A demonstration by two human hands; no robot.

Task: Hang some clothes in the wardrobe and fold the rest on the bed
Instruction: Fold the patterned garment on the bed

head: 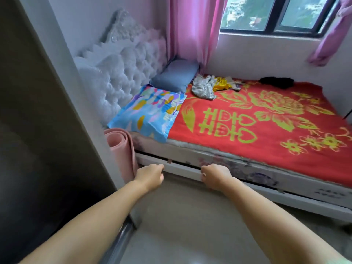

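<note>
Both forearms reach out from the bottom edge of the view, bare, their elbows cut off. The left hand (150, 174) and right hand (214, 176) hang in front of the near side of the bed (190, 169), by its head end, backs toward the camera and fingers curled under. The fingertips are hidden behind the knuckles, so whether they only hang loosely, clench, or touch the white rail cannot be told; nothing shows in either hand.

On the bed lies a red blanket (266, 119) with yellow flowers and characters, covering it up to the pillows; its right part runs out of view. At the far edge, near the head end, sits a crumpled heap of clothes (203, 87): a grey patterned piece in front, something yellow (222, 83) just behind and touching it, with a dark scrap at its right that is too small to name. Further along the far edge, well apart from the heap, lies a black garment (277, 81), bunched so its kind cannot be read.

Two pillows rest at the head end: a bright patterned one (148, 113) at the near corner and a blue one (175, 76) at the far corner, partly behind it. A white tufted headboard (118, 73) stands behind them. A pink rolled mat (122, 147) stands upright at the near head corner, its lower part hidden by the left hand.

A dark panel (38, 130) fills the left side, blurred; it may be the wardrobe, but that cannot be told. Pink curtains (192, 27) flank a window (276, 14) above the far edge.
</note>
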